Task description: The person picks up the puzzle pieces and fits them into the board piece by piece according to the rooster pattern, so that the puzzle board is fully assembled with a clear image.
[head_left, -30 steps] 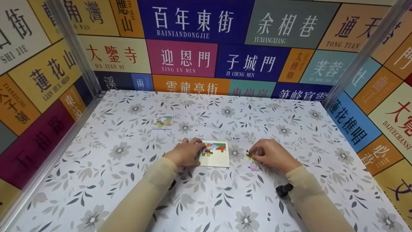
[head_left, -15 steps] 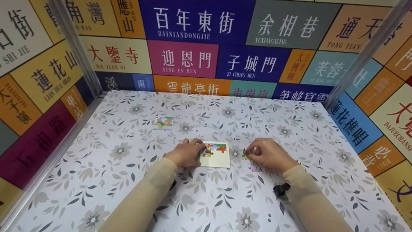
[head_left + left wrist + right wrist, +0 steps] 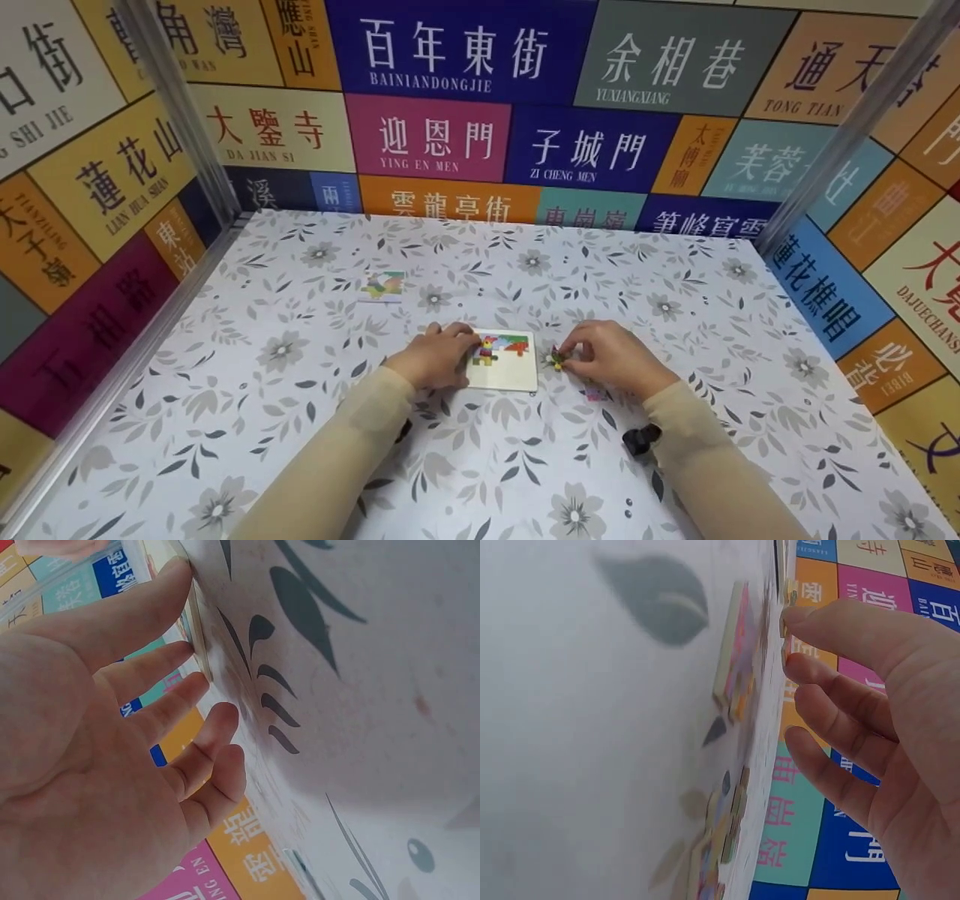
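Observation:
My left hand (image 3: pixel 435 358) holds the left side of a pale puzzle board (image 3: pixel 517 379); its thumb and fingertips meet the board's edge in the left wrist view. A few colourful joined pieces (image 3: pixel 486 349) lie along the board's far and left part, partly under my fingers. Just right of the board, my right hand (image 3: pixel 616 358) pinches a small puzzle piece (image 3: pixel 557 358) with green and yellow on it between thumb and forefinger. Below that hand lies a pink and purple piece (image 3: pixel 595 394), partly covered in the head view.
A squarish group of coloured pieces (image 3: pixel 382 286) lies farther back on the left of the floral-patterned tabletop (image 3: pixel 480 465). In the right wrist view, more loose pieces (image 3: pixel 705 870) lie on the cloth. Panels with large printed characters (image 3: pixel 457 52) stand around the table.
My right hand has moved left toward the board, carrying the pinched puzzle piece. My left hand and the board have stayed in place.

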The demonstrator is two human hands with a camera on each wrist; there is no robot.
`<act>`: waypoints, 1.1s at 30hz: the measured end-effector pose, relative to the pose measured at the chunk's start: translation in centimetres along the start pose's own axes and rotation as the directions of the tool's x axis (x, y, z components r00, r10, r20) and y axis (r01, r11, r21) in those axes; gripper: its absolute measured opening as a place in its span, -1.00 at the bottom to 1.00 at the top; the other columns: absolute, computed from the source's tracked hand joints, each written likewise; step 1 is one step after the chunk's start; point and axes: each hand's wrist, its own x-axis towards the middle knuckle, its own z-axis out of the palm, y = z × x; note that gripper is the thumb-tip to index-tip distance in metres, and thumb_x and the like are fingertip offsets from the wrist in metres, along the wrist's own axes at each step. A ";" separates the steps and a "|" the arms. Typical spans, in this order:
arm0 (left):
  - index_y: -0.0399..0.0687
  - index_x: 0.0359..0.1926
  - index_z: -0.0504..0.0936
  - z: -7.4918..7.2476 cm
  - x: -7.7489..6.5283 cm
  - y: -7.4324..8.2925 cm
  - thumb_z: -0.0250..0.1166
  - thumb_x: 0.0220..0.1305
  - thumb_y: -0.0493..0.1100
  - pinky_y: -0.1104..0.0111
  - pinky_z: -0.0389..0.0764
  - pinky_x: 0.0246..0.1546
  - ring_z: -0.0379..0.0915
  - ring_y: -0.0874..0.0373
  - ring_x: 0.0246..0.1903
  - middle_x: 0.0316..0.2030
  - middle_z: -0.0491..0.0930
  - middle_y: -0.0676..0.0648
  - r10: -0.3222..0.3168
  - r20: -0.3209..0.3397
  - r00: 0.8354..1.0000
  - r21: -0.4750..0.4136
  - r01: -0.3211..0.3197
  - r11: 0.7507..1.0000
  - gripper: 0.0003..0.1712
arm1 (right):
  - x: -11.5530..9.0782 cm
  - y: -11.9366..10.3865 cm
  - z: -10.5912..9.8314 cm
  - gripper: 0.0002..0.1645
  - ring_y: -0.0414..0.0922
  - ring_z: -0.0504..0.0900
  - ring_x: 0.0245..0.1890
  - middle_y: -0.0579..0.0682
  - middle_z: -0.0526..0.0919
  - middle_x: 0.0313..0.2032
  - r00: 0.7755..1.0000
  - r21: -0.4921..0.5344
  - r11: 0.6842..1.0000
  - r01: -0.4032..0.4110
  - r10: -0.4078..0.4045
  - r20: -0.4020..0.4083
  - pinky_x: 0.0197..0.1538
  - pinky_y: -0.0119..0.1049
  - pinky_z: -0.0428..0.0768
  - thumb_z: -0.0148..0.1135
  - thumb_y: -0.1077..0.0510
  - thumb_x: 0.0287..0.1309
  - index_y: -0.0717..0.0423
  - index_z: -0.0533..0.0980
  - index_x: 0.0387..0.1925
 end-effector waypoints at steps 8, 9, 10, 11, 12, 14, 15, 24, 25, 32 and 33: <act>0.09 0.54 0.33 0.0 0.0 -0.1 0.46 0.29 -0.06 -0.07 0.33 0.41 0.21 -0.16 0.40 0.54 0.24 -0.05 -0.001 0.005 1.000 -0.004 0.001 1.000 -0.15 | 0.7 -0.8 0.4 -0.84 -0.07 0.62 -0.36 -0.15 0.76 -0.21 1.000 -0.015 1.000 0.021 -0.021 0.001 -0.30 -0.33 0.51 0.52 0.08 0.17 -0.09 0.79 -0.19; 0.08 0.54 0.33 0.0 0.0 -0.1 0.46 0.29 -0.06 -0.07 0.33 0.41 0.21 -0.17 0.40 0.54 0.24 -0.05 0.000 0.005 1.000 -0.004 0.000 1.000 -0.15 | 0.8 -0.9 0.4 -0.85 -0.07 0.62 -0.36 -0.16 0.76 -0.21 1.000 -0.017 1.000 0.024 -0.025 0.000 -0.30 -0.33 0.51 0.52 0.08 0.17 -0.09 0.78 -0.19; 0.08 0.54 0.33 0.0 0.0 -0.1 0.46 0.29 -0.06 -0.07 0.33 0.41 0.21 -0.17 0.40 0.54 0.24 -0.05 0.001 0.005 1.000 -0.006 -0.001 1.000 -0.15 | 0.8 -0.9 0.5 -0.85 -0.08 0.62 -0.35 -0.15 0.76 -0.21 0.999 -0.019 0.999 0.032 -0.032 -0.002 -0.28 -0.33 0.52 0.52 0.08 0.17 -0.09 0.79 -0.19; 0.08 0.54 0.33 0.0 0.0 -0.1 0.46 0.29 -0.06 -0.08 0.32 0.41 0.21 -0.18 0.40 0.54 0.24 -0.05 0.002 0.006 1.000 -0.008 -0.002 1.000 -0.15 | 0.9 -1.0 0.6 -0.85 -0.10 0.62 -0.35 -0.15 0.76 -0.21 0.999 -0.021 0.999 0.040 -0.040 -0.005 -0.27 -0.32 0.53 0.52 0.09 0.17 -0.08 0.79 -0.20; 0.08 0.54 0.33 0.0 0.0 -0.2 0.46 0.29 -0.06 -0.08 0.33 0.41 0.21 -0.17 0.40 0.54 0.24 -0.05 0.001 0.006 1.000 -0.008 -0.001 1.000 -0.15 | 1.0 -1.1 0.7 -0.85 -0.13 0.62 -0.35 -0.15 0.76 -0.21 0.999 -0.027 0.998 0.051 -0.051 -0.009 -0.26 -0.32 0.54 0.52 0.09 0.16 -0.07 0.79 -0.20; 0.08 0.54 0.33 0.0 -0.1 -0.2 0.45 0.30 -0.07 -0.08 0.32 0.42 0.21 -0.18 0.40 0.54 0.24 -0.05 0.002 0.007 1.000 -0.014 -0.002 1.000 -0.16 | 1.1 -1.3 0.9 -0.87 -0.18 0.60 -0.35 -0.15 0.76 -0.22 0.998 -0.039 0.997 0.063 -0.063 -0.014 -0.24 -0.30 0.56 0.51 0.10 0.17 -0.07 0.80 -0.21; 0.07 0.54 0.33 0.0 -0.1 -0.2 0.45 0.30 -0.07 -0.08 0.31 0.42 0.20 -0.17 0.41 0.54 0.23 -0.05 0.002 0.008 1.000 -0.018 -0.002 1.000 -0.16 | 1.2 -1.4 1.0 -0.87 -0.20 0.60 -0.34 -0.15 0.76 -0.22 0.998 -0.045 0.997 0.065 -0.066 -0.016 -0.22 -0.29 0.58 0.51 0.10 0.17 -0.07 0.80 -0.21; 0.07 0.54 0.33 -0.1 -0.1 -0.1 0.45 0.30 -0.05 -0.08 0.37 0.38 0.24 -0.19 0.38 0.54 0.24 -0.07 0.017 -0.001 1.000 0.008 -0.017 1.000 -0.16 | 1.9 -2.4 1.4 -0.87 -0.13 0.68 -0.19 -0.17 0.74 -0.20 0.997 -0.027 0.997 0.073 -0.073 -0.013 -0.08 -0.18 0.64 0.47 0.15 0.18 -0.09 0.80 -0.22; 0.07 0.54 0.33 -0.1 -0.1 -0.1 0.46 0.30 -0.05 -0.08 0.36 0.38 0.23 -0.18 0.38 0.54 0.24 -0.06 0.015 0.000 1.000 0.007 -0.015 1.000 -0.15 | 2.0 -2.5 1.5 -0.87 -0.14 0.68 -0.20 -0.18 0.73 -0.19 0.998 -0.025 0.997 0.067 -0.068 -0.008 -0.09 -0.19 0.64 0.47 0.14 0.19 -0.09 0.80 -0.22; 0.08 0.55 0.32 0.0 0.1 -0.1 0.46 0.29 -0.04 -0.07 0.35 0.40 0.22 -0.18 0.39 0.54 0.23 -0.06 0.006 0.006 1.000 0.017 -0.006 1.000 -0.14 | 2.5 -3.2 1.8 -0.86 -0.15 0.66 -0.23 -0.17 0.73 -0.18 0.997 -0.029 0.997 0.072 -0.072 0.015 -0.11 -0.21 0.62 0.46 0.11 0.22 -0.10 0.80 -0.18; 0.08 0.55 0.32 0.0 0.1 -0.1 0.46 0.29 -0.04 -0.07 0.36 0.39 0.22 -0.18 0.39 0.54 0.23 -0.06 0.005 0.007 1.000 0.019 -0.005 1.000 -0.13 | 2.5 -3.3 1.9 -0.86 -0.15 0.66 -0.22 -0.17 0.73 -0.19 0.997 -0.030 0.997 0.078 -0.077 0.015 -0.10 -0.20 0.62 0.46 0.11 0.22 -0.10 0.80 -0.18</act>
